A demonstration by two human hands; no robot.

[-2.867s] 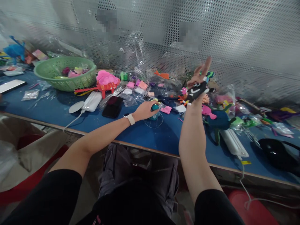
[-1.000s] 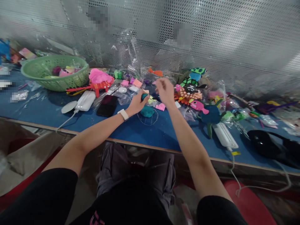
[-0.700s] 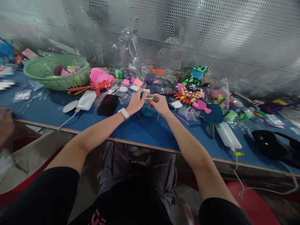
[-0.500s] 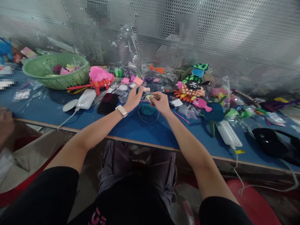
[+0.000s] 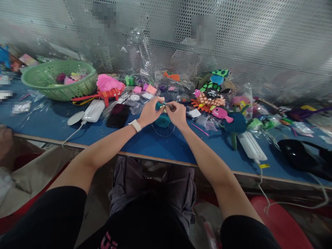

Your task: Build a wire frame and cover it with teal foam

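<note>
My left hand (image 5: 152,111), a pale band round its wrist, is closed with its fingertips on a small teal piece of modelling clay (image 5: 159,105). From the other side, my right hand (image 5: 177,113) pinches at the same spot, where a pale yellow bit (image 5: 164,109) shows between the fingers. The fingertips of both hands nearly touch, so the exact shape of these pieces is hidden. Just below them on the blue table lies a larger teal lump (image 5: 162,121) on a clear round sheet or dish (image 5: 164,134).
A green basket (image 5: 59,93), a phone (image 5: 118,116) and a white power bank (image 5: 93,110) are to the left. Clay figures, including a pink fish (image 5: 222,113), plastic bags and another power bank (image 5: 251,147) lie right. A perforated metal wall (image 5: 168,41) rises behind.
My hands have come closer together, fingertips now meeting over the teal lump. The pale yellow piece in my right fingers is now mostly covered. The view has shifted slightly.
</note>
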